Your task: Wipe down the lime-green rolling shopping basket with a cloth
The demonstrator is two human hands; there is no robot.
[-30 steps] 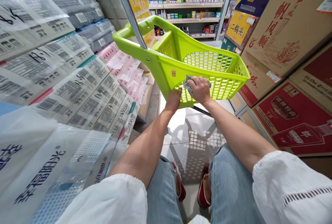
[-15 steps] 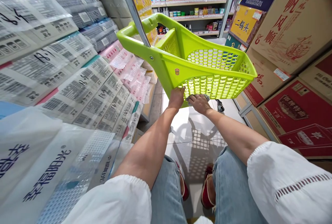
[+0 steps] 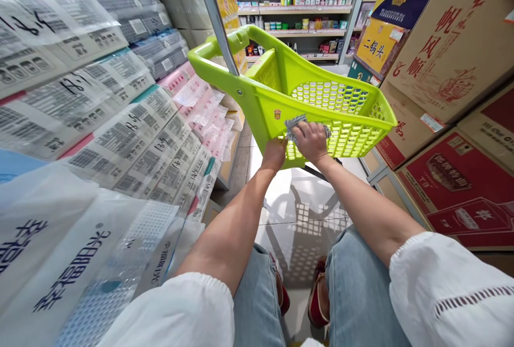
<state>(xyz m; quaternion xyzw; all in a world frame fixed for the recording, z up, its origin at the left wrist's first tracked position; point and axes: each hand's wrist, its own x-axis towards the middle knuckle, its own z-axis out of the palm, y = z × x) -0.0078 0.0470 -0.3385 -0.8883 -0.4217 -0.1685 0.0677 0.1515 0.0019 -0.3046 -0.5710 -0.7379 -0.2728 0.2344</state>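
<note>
A bright green plastic shopping basket trolley (image 3: 257, 98) stands before me, its mesh side facing me and a grey metal bar (image 3: 217, 17) rising through its handle end. My right hand (image 3: 312, 141) is closed on a grey-and-white cloth (image 3: 296, 122) and presses it against the mesh near the upper part of the side. Just left of it, my left hand (image 3: 274, 154) grips the trolley's side at the edge of the mesh, its fingers curled and partly hidden.
Plastic-wrapped packs (image 3: 116, 122) are stacked along the left. Cardboard boxes (image 3: 445, 42) and red cartons (image 3: 461, 181) line the right. Shelves of bottles and tubs (image 3: 305, 9) stand at the back. Tiled floor (image 3: 281, 208) lies beneath the trolley.
My right hand has moved up the mesh side with the cloth, from the basket's lower edge. The left hand has stayed at about the same spot.
</note>
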